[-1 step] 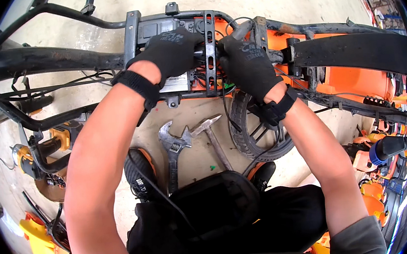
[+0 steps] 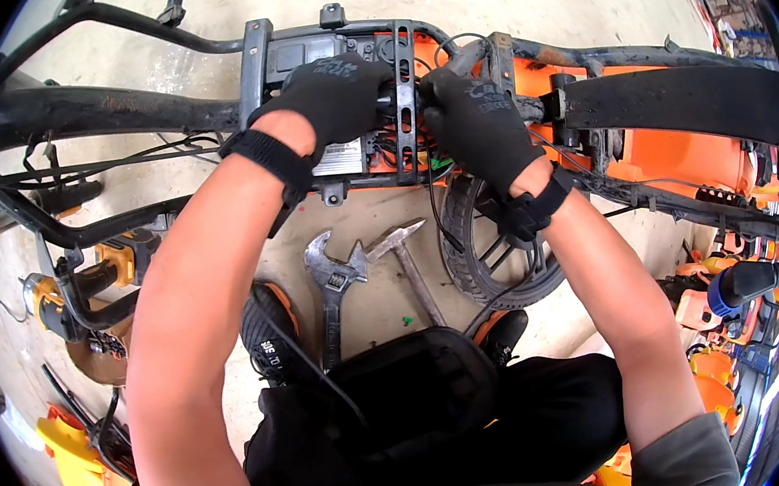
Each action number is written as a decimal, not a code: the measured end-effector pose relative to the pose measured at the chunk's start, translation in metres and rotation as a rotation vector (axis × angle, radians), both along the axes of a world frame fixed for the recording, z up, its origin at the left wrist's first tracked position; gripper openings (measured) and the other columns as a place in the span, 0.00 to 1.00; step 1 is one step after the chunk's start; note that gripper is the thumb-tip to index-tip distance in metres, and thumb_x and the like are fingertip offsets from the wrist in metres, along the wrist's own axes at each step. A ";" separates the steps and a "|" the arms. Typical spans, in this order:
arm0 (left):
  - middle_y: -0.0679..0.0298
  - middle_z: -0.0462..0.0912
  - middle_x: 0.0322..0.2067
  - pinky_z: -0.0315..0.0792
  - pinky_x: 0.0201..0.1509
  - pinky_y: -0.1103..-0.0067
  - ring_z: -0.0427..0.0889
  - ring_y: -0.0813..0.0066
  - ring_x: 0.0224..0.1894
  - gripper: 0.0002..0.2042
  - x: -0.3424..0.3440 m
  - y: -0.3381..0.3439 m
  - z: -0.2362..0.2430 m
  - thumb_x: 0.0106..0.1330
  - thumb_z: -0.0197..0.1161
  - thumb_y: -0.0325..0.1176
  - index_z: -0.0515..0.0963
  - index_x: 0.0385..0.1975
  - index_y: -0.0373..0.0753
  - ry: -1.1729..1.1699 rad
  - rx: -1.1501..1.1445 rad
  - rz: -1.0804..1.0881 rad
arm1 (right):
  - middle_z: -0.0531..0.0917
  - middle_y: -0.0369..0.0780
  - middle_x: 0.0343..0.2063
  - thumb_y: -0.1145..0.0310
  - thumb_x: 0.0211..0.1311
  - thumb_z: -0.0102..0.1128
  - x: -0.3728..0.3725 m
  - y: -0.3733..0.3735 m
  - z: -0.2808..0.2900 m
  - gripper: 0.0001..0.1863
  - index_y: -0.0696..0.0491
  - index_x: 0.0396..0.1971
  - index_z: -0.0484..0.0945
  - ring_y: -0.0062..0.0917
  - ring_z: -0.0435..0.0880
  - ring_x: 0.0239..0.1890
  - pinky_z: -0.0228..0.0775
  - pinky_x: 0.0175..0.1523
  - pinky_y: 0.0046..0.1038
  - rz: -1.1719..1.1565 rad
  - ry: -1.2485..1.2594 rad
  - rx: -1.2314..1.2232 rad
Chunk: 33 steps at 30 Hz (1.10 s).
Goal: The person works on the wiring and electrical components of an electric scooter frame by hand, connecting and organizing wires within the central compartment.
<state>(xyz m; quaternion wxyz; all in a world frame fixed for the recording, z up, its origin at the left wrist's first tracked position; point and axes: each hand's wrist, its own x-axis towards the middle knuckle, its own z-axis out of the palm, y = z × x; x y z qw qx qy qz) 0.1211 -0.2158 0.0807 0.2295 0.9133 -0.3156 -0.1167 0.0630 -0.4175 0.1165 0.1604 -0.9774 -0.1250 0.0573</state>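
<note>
Both hands wear black gloves and work inside a black tubular vehicle frame [image 2: 138, 108]. From the left, my left hand [image 2: 332, 102] reaches over a grey control box [image 2: 339, 158], its fingers curled at a slotted metal bar [image 2: 405, 99]. Just right of that bar, my right hand [image 2: 481, 124] is closed, with its fingertips turned inward toward the left hand. Whatever the fingers grip is hidden by the gloves and the bar. Thin wires [image 2: 387, 153] and a green connector [image 2: 440, 163] show below the fingers. A black cable [image 2: 435, 210] hangs down near the right hand.
On the floor between my shoes lie an adjustable wrench [image 2: 330, 292] and a hammer [image 2: 412, 274]. A small wheel [image 2: 481, 252] stands below the frame. Yellow-black power tools [image 2: 116, 262] are at left. Orange panels [image 2: 675, 161] sit under the right end; orange-and-black parts crowd the lower right.
The view and my left arm have shifted very slightly to the right. Both hands keep the same closed pose at the slotted bar.
</note>
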 end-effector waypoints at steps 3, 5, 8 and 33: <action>0.52 0.85 0.38 0.78 0.49 0.61 0.85 0.49 0.45 0.09 0.001 -0.003 -0.001 0.62 0.64 0.32 0.80 0.42 0.42 -0.015 -0.010 0.001 | 0.85 0.50 0.35 0.65 0.64 0.62 0.003 -0.002 0.004 0.14 0.56 0.46 0.77 0.44 0.86 0.39 0.76 0.44 0.41 -0.111 0.178 0.144; 0.52 0.85 0.37 0.78 0.48 0.60 0.85 0.49 0.44 0.09 -0.003 -0.002 0.010 0.62 0.64 0.31 0.80 0.41 0.41 0.037 0.004 0.009 | 0.86 0.52 0.34 0.65 0.62 0.65 0.000 -0.002 0.002 0.15 0.57 0.43 0.77 0.46 0.87 0.38 0.77 0.43 0.42 -0.097 0.104 0.125; 0.52 0.86 0.37 0.78 0.48 0.60 0.85 0.49 0.43 0.08 0.003 -0.003 0.000 0.61 0.63 0.31 0.80 0.40 0.40 0.034 -0.012 0.049 | 0.85 0.54 0.35 0.64 0.61 0.65 0.000 0.004 0.010 0.16 0.59 0.43 0.77 0.47 0.86 0.39 0.77 0.44 0.42 -0.113 0.149 0.097; 0.52 0.83 0.36 0.77 0.46 0.68 0.83 0.60 0.39 0.16 0.002 0.020 -0.040 0.65 0.60 0.27 0.78 0.53 0.36 0.159 -0.372 0.134 | 0.85 0.35 0.30 0.72 0.64 0.60 0.045 -0.041 0.045 0.11 0.59 0.44 0.83 0.17 0.82 0.32 0.76 0.39 0.22 -0.189 0.457 0.527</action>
